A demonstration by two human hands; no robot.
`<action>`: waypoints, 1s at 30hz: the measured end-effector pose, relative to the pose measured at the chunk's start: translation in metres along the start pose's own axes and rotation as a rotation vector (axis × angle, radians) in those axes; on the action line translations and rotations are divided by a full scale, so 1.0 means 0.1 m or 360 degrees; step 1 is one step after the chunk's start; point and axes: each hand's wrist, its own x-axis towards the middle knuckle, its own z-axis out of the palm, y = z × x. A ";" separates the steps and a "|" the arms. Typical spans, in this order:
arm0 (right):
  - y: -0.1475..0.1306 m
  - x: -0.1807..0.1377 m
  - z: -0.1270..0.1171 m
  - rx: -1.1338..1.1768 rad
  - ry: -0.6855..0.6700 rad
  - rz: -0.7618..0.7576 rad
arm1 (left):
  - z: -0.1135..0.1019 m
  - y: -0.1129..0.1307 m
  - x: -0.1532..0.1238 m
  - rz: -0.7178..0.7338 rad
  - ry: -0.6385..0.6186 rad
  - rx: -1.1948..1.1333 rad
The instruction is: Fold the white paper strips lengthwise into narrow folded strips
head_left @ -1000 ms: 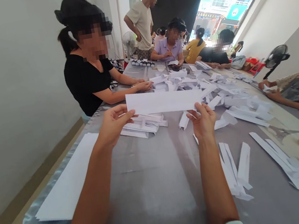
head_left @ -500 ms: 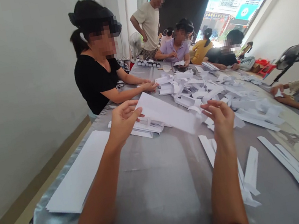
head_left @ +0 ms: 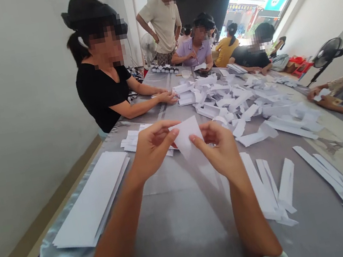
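Both my hands are raised over the grey table, close together. My left hand (head_left: 153,149) and my right hand (head_left: 217,149) pinch a white paper strip (head_left: 188,136) between fingers and thumbs. The strip looks folded or bent, with its lower part dropping towards the table, but the fold is partly hidden. Just beyond my left hand lies a small stack of folded paper strips (head_left: 133,138). Long flat white sheets (head_left: 91,199) lie further left. Cut white strips (head_left: 270,186) lie below and to the right of my right hand.
A large heap of paper pieces (head_left: 230,105) covers the table's middle, with more strips (head_left: 341,185) at right. Seated co-workers line both sides, one in black (head_left: 105,91) with hands on the table. A wall runs along the left; a fan (head_left: 327,52) stands at right.
My hands have moved closer together, and the long paper strip held flat earlier now appears folded or bent and shorter between them. The view has shifted slightly.
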 end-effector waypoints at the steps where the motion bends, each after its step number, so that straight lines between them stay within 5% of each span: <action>1: -0.02 -0.02 -0.01 0.0068 0.0006 0.0051 | 0.02 0.02 -0.01 0.0005 0.0036 -0.0004; 6: -0.16 -0.10 -0.04 0.0302 -0.0047 0.0109 | 0.10 0.08 -0.06 -0.0006 0.0120 0.0027; 12: -0.19 -0.14 0.00 0.0136 -0.0001 0.0006 | 0.18 0.10 -0.07 -0.0076 0.0253 0.0002; 19: -0.20 -0.11 0.01 0.0451 -0.0313 -0.0038 | 0.17 0.00 -0.01 -0.0062 0.0473 -0.0079; 27: -0.03 -0.06 0.27 0.0567 0.0066 -0.0050 | 0.28 -0.05 -0.05 0.0045 0.0425 -0.0031; 30: 0.03 -0.04 0.32 0.0721 0.0034 0.0045 | 0.31 -0.07 -0.06 0.0021 0.0407 -0.0095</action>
